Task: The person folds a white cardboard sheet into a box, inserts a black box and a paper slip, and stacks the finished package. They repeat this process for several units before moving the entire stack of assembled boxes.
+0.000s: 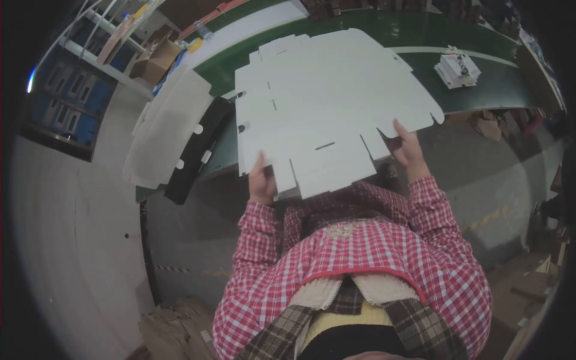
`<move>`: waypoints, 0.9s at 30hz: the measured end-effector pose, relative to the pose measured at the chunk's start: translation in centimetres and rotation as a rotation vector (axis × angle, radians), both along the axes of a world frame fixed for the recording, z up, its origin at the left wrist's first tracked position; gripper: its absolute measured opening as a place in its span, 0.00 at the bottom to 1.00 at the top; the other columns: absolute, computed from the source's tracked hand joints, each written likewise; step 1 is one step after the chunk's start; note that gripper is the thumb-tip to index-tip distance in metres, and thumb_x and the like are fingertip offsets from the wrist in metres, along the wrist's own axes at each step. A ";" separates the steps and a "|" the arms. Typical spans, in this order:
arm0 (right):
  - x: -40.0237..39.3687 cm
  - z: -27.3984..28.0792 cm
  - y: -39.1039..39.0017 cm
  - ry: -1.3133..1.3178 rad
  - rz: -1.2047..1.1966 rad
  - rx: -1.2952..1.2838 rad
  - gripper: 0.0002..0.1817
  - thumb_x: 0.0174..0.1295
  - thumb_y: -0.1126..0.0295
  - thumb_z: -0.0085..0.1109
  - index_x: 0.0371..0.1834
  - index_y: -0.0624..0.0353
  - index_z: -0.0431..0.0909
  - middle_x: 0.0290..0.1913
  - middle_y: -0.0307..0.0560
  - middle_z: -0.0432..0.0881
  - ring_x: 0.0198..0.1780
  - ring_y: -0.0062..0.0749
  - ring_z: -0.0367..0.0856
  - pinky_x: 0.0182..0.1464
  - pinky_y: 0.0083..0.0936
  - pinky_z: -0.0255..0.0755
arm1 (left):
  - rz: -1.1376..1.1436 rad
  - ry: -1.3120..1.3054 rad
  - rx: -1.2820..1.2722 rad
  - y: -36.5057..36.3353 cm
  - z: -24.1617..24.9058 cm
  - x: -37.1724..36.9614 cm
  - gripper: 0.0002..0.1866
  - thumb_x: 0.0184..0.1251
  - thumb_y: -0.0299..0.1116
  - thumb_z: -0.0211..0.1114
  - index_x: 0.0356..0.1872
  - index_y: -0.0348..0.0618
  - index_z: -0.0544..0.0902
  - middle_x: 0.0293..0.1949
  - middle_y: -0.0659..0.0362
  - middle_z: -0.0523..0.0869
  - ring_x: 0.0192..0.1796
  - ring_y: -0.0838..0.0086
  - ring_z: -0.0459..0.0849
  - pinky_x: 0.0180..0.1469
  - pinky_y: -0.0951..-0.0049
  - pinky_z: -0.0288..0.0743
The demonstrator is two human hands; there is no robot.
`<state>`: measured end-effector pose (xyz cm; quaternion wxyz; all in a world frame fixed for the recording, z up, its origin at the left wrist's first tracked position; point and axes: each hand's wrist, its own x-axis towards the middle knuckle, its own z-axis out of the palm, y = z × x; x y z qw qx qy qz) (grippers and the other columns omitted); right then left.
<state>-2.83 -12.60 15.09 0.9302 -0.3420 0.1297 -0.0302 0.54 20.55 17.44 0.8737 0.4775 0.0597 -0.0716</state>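
A large flat white die-cut box blank, with slots and tabs along its edges, spreads out in front of me over the green worktable. My left hand grips its near left edge, thumb on top and fingers hidden underneath. At the near right corner my right hand holds the same blank, its thumb lying over the flap. To the left stands an opened white box with a black side panel, close to the table's edge.
A small stack of white pieces sits on the green table at the right. Behind on the left are a brown cardboard box and a shelf rack. Flattened brown cardboard lies on the floor at lower left.
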 end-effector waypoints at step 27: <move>2.6 5.2 2.9 -0.714 0.432 -1.524 0.38 0.48 0.67 0.66 0.60 0.64 0.55 0.56 0.61 0.67 0.55 0.55 0.68 0.59 0.40 0.63 | -0.203 -1.207 1.926 -2.4 6.1 -2.4 0.13 0.57 0.34 0.60 0.20 0.37 0.68 0.26 0.52 0.65 0.20 0.69 0.65 0.10 0.76 0.64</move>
